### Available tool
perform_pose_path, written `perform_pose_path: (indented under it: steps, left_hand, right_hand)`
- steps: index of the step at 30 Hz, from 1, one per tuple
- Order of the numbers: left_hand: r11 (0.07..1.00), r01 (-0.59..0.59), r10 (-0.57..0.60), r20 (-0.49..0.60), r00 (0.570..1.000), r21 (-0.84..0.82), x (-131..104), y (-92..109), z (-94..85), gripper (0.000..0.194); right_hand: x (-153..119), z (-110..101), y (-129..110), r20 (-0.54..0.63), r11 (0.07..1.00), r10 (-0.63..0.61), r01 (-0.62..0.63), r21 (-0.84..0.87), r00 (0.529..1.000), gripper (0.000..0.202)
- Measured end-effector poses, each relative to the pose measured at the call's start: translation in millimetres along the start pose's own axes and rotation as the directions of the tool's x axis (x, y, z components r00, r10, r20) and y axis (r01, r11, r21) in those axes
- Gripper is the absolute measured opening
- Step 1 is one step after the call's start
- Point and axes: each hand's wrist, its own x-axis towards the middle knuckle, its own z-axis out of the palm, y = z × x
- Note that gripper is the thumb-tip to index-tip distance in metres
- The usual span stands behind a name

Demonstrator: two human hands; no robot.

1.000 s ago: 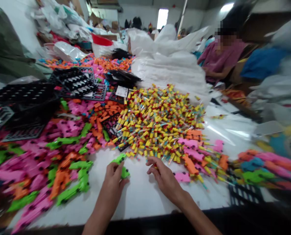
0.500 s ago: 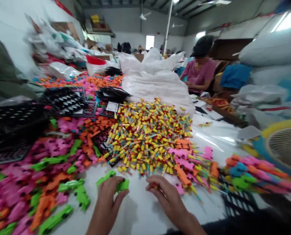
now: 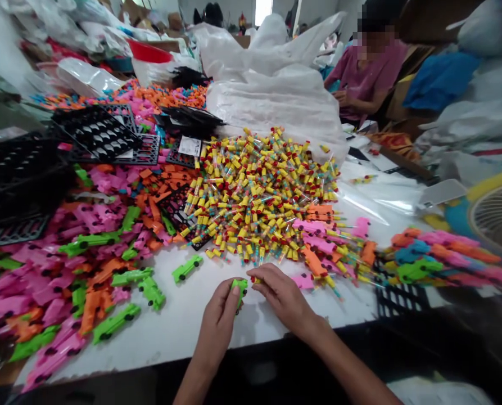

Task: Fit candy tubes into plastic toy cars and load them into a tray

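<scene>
My left hand (image 3: 220, 309) is closed round a green toy car (image 3: 239, 287), its thumb lying along the car and one end sticking out toward the right. Close beside that end, my right hand (image 3: 282, 295) pinches a small tube (image 3: 257, 280) with a yellow band and red tip; most of it is hidden by the fingers. Just beyond both hands spreads a heap of similar yellow-banded clear tubes (image 3: 254, 202). Another green toy car (image 3: 187, 269) lies alone on the white tabletop (image 3: 162, 343), left of my left hand.
Pink, orange and green toy cars (image 3: 35, 275) pile up on the left, below black plastic trays (image 3: 99, 132). At right lie cars with tubes (image 3: 318, 247), more cars (image 3: 440, 259) and a yellow-rimmed fan (image 3: 495, 208). A person in a pink top (image 3: 372, 73) sits behind, right of a white sack (image 3: 271, 107).
My left hand has picked up a green car from the table and brought it right, near my right hand. The other green car stays on the table. The view has tipped downward.
</scene>
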Motion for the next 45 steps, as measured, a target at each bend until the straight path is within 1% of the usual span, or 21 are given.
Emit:
perform_pose_path:
  steps: [2, 5, 10, 13, 15, 18, 20, 22, 24, 27, 31, 34, 36, 38, 39, 40, 41, 42, 43, 44, 45]
  left_hand:
    - [0.997, -0.056, 0.054, 0.032, 0.998, 0.053, 0.5, 0.1, -1.0, 0.037]
    - [0.986, -0.114, 0.104, 0.087, 0.991, 0.123, 1.4, -0.9, -2.8, 0.033]
    - [0.974, -0.136, 0.115, 0.116, 0.986, 0.184, 0.8, -2.6, -3.2, 0.031]
    - [0.956, -0.155, 0.131, 0.112, 0.985, 0.249, 0.9, -5.3, -3.3, 0.033]
    - [0.933, -0.179, 0.143, 0.133, 0.981, 0.311, 1.6, -7.8, -4.7, 0.035]
    - [0.902, -0.190, 0.130, 0.177, 0.976, 0.387, 2.9, -11.2, -8.9, 0.038]
    - [0.899, -0.175, 0.100, 0.199, 0.975, 0.402, 3.3, -12.6, -11.4, 0.039]
    - [0.907, -0.143, 0.063, 0.208, 0.976, 0.396, 3.3, -13.3, -12.5, 0.039]
    - [0.917, -0.102, 0.024, 0.200, 0.979, 0.386, 3.0, -13.6, -11.7, 0.039]
    - [0.932, -0.045, -0.021, 0.178, 0.984, 0.359, 2.3, -14.0, -8.6, 0.038]
    - [0.962, 0.021, -0.093, 0.253, 0.963, 0.273, 0.1, -15.0, -4.5, 0.039]
    - [0.966, 0.057, -0.133, 0.295, 0.946, 0.252, -2.0, -14.4, -0.9, 0.040]
    - [0.960, 0.031, -0.123, 0.319, 0.940, 0.279, -1.1, -12.7, -0.8, 0.041]
    - [0.954, -0.065, -0.027, 0.297, 0.954, 0.294, 3.9, -10.5, -7.2, 0.038]
    - [0.943, -0.131, 0.056, 0.242, 0.969, 0.305, 8.4, -9.8, -13.8, 0.035]
    - [0.923, -0.192, 0.150, 0.145, 0.978, 0.334, 14.1, -9.6, -22.7, 0.034]
    - [0.888, -0.234, 0.244, 0.025, 0.969, 0.396, 20.9, -10.2, -33.2, 0.034]
    - [0.839, -0.235, 0.321, -0.097, 0.942, 0.490, 28.3, -11.6, -44.7, 0.036]
    - [0.777, -0.182, 0.370, -0.203, 0.907, 0.602, 35.9, -13.6, -56.0, 0.037]
    - [0.696, -0.095, 0.391, -0.265, 0.881, 0.711, 43.1, -16.2, -66.1, 0.037]
    - [0.605, 0.002, 0.388, -0.297, 0.872, 0.796, 49.2, -19.0, -74.2, 0.037]
  right_hand:
    - [2.1, -5.2, 2.5, 0.033, 0.997, -0.063, 0.065, -0.046, 0.997, 0.023]
    - [1.6, -8.4, 4.1, 0.075, 0.993, -0.094, 0.099, -0.066, 0.993, 0.025]
    - [-2.6, -8.9, 6.5, 0.120, 0.988, -0.125, 0.135, -0.078, 0.985, 0.028]
    - [-2.4, -11.3, 7.5, 0.154, 0.971, -0.192, 0.210, -0.111, 0.969, 0.028]
    - [-1.6, -14.7, 6.0, 0.209, 0.946, -0.233, 0.271, -0.177, 0.950, 0.028]
    - [-1.1, -20.8, 0.9, 0.374, 0.890, -0.231, 0.350, -0.291, 0.898, 0.032]
    - [-1.8, -23.8, -2.3, 0.471, 0.870, -0.203, 0.379, -0.316, 0.858, 0.033]
    - [-3.3, -25.0, -4.1, 0.507, 0.881, -0.178, 0.366, -0.301, 0.844, 0.028]
    - [-5.5, -24.9, -4.4, 0.498, 0.896, -0.159, 0.336, -0.289, 0.852, 0.016]
    - [-10.1, -22.6, -3.1, 0.448, 0.871, -0.206, 0.371, -0.322, 0.870, 0.011]
    - [-21.3, -12.1, 0.8, 0.390, 0.818, -0.301, 0.446, -0.363, 0.870, 0.016]
    - [-31.3, -1.2, 6.4, 0.318, 0.827, -0.343, 0.444, -0.343, 0.884, 0.017]
    - [-33.6, -2.6, 11.5, 0.289, 0.844, -0.333, 0.421, -0.333, 0.897, 0.017]
    - [-28.9, -18.8, 17.0, 0.242, 0.848, -0.325, 0.395, -0.352, 0.914, 0.018]
    - [-23.9, -32.5, 19.5, 0.184, 0.843, -0.321, 0.369, -0.392, 0.929, 0.017]
    - [-17.5, -48.7, 21.4, 0.103, 0.828, -0.315, 0.327, -0.456, 0.943, 0.016]
    - [-10.2, -65.4, 22.6, -0.004, 0.802, -0.308, 0.258, -0.538, 0.951, 0.015]
    - [-2.6, -80.1, 22.8, -0.126, 0.765, -0.304, 0.163, -0.623, 0.944, 0.016]
    - [4.8, -90.5, 22.2, -0.239, 0.727, -0.308, 0.065, -0.684, 0.921, 0.020]
    - [11.7, -94.4, 20.7, -0.322, 0.703, -0.313, -0.010, -0.712, 0.894, 0.024]
    - [17.6, -90.7, 18.4, -0.368, 0.703, -0.315, -0.045, -0.710, 0.875, 0.025]
